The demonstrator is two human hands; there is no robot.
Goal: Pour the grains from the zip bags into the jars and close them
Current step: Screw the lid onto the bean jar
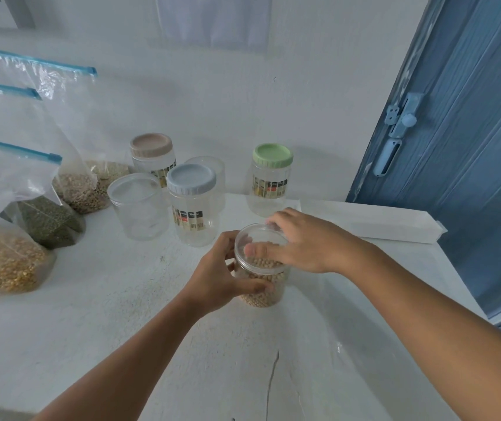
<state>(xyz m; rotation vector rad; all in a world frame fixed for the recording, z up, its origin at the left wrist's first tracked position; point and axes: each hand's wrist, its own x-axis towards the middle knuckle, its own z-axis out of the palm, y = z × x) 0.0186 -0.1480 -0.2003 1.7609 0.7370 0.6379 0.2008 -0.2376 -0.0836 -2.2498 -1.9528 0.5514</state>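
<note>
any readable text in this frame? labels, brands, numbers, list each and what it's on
"Bottle" (likely; blurred): dark band of the label on the blue-lid jar.
Rest of that label: a barcode-like strip and small print, too small to read.
Label on the green-lid jar: same style, too blurred to read.
Label on the beige-lid jar: partly hidden behind the blue lid, unreadable.
Zip bags and the grain-filled jar held by both hands: no text visible.

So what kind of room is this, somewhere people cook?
Probably a home kitchen or pantry corner. A white counter against a white wall holds zip bags of grains and plastic storage jars, beside a blue door with a latch.
</note>
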